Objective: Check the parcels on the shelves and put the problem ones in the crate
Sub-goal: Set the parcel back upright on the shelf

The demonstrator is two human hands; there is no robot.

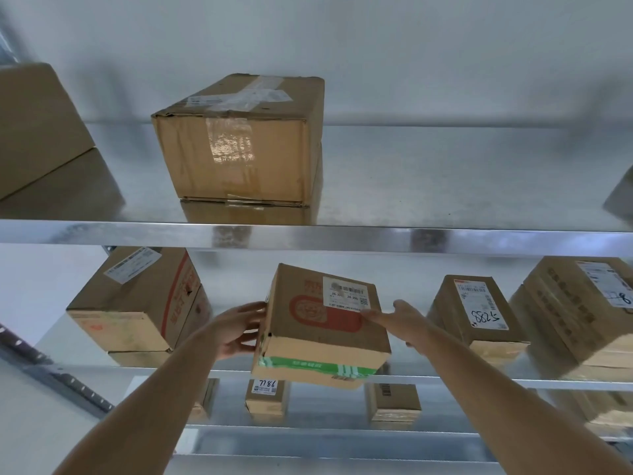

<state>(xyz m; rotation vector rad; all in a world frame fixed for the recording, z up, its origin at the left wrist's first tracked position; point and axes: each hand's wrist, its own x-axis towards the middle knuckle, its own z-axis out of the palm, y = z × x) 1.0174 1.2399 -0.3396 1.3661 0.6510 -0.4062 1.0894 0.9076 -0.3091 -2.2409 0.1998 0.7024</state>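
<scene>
Two hands were observed on one parcel (322, 327) at the middle shelf (479, 380). The left hand (239, 332) was laid against its left side with fingers spread; the right hand (400, 320) was pressed flat on its top right edge, fingers straight. The parcel was tilted, its front corner projecting past the shelf lip. One white label, a red print and green tape were noted on it.

Three further parcels were counted on the middle shelf: one to the left (137, 303) and two to the right, the nearer (479, 313) marked 8825 by hand, the farther (582, 313) cut by the frame. On the top shelf (342, 234) one taped box (239, 138) was recorded in full, with a second (34, 125) partly seen at left. At least three small parcels were seen on the lower shelf, one (265, 399) marked 7786.

The shelving was of bright reflective metal, set against a plain white wall (445, 46).
</scene>
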